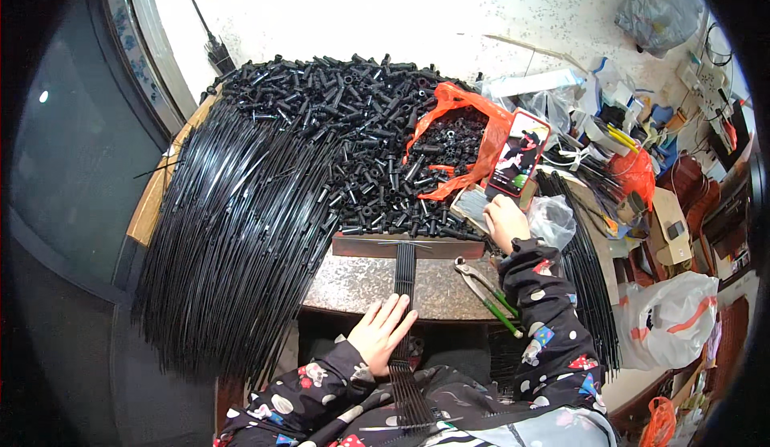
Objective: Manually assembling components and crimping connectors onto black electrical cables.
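The left hand (385, 335) lies flat with fingers spread over a narrow row of thin black rods (407, 269), pressing on it rather than gripping. The right hand (507, 222) is partly curled over the edge of a shallow box of fine grey pieces (472, 205), just below a phone (519, 152); its fingertips are hard to make out, so I cannot tell whether they hold anything. The row runs from the wooden bar (361, 245) at the front of the heap, over the table edge and down to the person's lap. Its rods are already lined up side by side, so this one batch looks partly done, while the stock around it looks barely used. A broad sheaf of loose rods (233, 238) covers the left of the table, more rods (589, 286) lie at the right, and a large heap of black tubular fittings (361, 142) lies unsorted behind the bar. The green-handled pincers (499, 312) rest on the table, untouched.
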A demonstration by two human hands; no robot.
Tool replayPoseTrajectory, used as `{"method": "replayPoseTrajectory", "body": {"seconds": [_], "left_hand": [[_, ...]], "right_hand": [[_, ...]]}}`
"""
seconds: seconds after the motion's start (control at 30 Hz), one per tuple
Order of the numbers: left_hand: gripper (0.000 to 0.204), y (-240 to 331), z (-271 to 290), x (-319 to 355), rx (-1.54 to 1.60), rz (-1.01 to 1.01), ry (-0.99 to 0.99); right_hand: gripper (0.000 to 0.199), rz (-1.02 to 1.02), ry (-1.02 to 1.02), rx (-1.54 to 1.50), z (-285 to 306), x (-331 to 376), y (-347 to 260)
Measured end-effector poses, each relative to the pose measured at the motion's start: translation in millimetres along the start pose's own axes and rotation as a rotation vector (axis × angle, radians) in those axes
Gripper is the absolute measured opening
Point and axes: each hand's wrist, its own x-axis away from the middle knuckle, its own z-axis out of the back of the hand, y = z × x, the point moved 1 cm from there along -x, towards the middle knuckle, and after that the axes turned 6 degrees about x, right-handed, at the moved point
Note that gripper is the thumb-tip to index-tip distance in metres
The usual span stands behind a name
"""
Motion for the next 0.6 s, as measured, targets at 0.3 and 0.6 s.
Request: {"method": "replayPoseTrajectory", "body": {"seconds": [0.3,0.6], "left_hand": [[0.081,0,3,-3,0.085,0.025,-0.002],[0.076,-3,5,-6,0.107,0.021,-0.015]], "right_hand": [[0.018,0.206,-0.248,-0.313,-17,0,-78],[0.016,0.139,-0.212,-0.297,-18,2,-77]]}}
